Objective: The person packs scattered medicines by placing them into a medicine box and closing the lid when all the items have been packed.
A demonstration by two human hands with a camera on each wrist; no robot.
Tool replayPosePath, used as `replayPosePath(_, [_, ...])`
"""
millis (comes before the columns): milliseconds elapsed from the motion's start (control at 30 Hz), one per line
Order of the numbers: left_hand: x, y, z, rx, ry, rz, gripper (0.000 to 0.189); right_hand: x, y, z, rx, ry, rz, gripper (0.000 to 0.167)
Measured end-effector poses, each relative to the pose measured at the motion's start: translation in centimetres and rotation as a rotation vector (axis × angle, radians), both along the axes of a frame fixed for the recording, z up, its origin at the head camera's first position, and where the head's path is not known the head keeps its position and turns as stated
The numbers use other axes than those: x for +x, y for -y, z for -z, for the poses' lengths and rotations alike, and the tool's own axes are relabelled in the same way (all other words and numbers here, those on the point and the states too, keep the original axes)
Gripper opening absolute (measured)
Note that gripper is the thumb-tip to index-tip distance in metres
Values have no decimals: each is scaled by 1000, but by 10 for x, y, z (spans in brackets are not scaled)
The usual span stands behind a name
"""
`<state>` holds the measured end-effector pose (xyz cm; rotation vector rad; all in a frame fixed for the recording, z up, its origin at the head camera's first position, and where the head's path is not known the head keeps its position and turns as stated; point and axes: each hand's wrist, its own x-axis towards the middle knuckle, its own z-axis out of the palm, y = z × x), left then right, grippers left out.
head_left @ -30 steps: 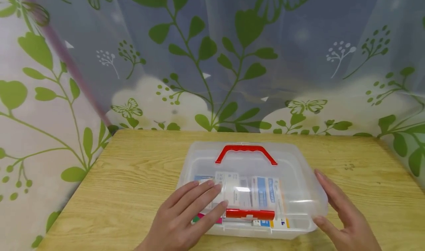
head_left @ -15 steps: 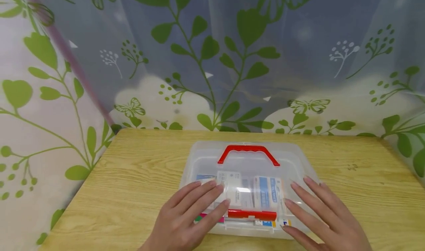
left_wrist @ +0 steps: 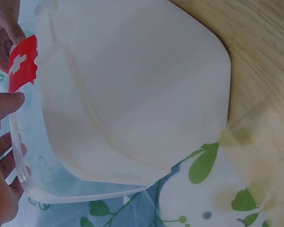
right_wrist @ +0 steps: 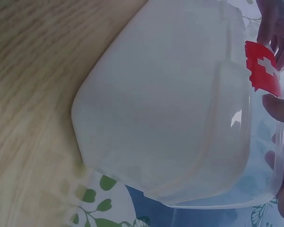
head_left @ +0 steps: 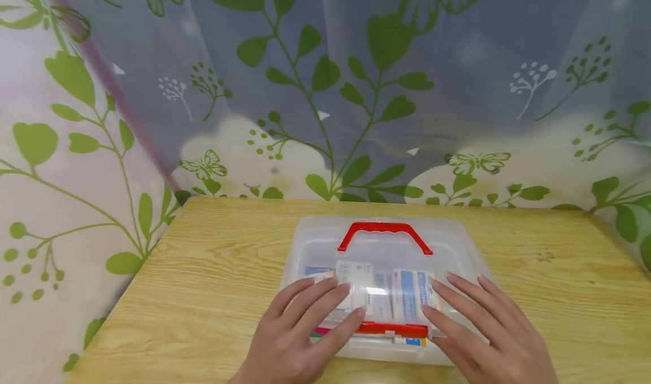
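Observation:
A translucent plastic first-aid box with a red carry handle stands on the wooden table. My left hand rests on the front left of its lid, fingers spread and relaxed. My right hand lies over the front right, fingers relaxed too. Between the two thumbs is the red front latch; its white cross shows in the left wrist view. Through the lid I see several medicine cartons, one a blue and white carton. Both wrist views show the plain box wall and both hands by the latch.
The wooden table extends around the box on both sides. Behind it hangs a curtain printed with leaves and butterflies, and another patterned sheet closes off the left side.
My right hand has moved from the box's right side inward onto the lid, nearing the latch. My left hand has stayed on the lid. The head view has shifted slightly.

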<state>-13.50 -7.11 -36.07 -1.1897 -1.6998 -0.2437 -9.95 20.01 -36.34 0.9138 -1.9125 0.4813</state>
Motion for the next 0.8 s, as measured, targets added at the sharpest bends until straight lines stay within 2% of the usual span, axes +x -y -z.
replayPosePath(100, [1, -1, 3, -3, 21, -11, 38, -1, 1, 3, -15, -20, 5, 36])
replayPosePath(167, [1, -1, 4, 1, 11, -11, 36, -2, 0, 4, -17, -34, 8, 36])
replayPosePath(400, [-5, -2, 4, 24, -63, 18, 23, -2, -3, 8, -13, -13, 17, 38])
replayPosePath(600, [-4, -1, 7, 22, -22, 14, 23, -2, -3, 7, -6, -3, 10, 39])
replayPosePath(733, [-1, -1, 11, 20, 11, 10, 32, -1, -3, 8, 5, 1, 4, 40])
replayPosePath(800, [-1, -2, 14, 19, 3, 5, 36, 0, -3, 9, 10, 5, 2, 39])
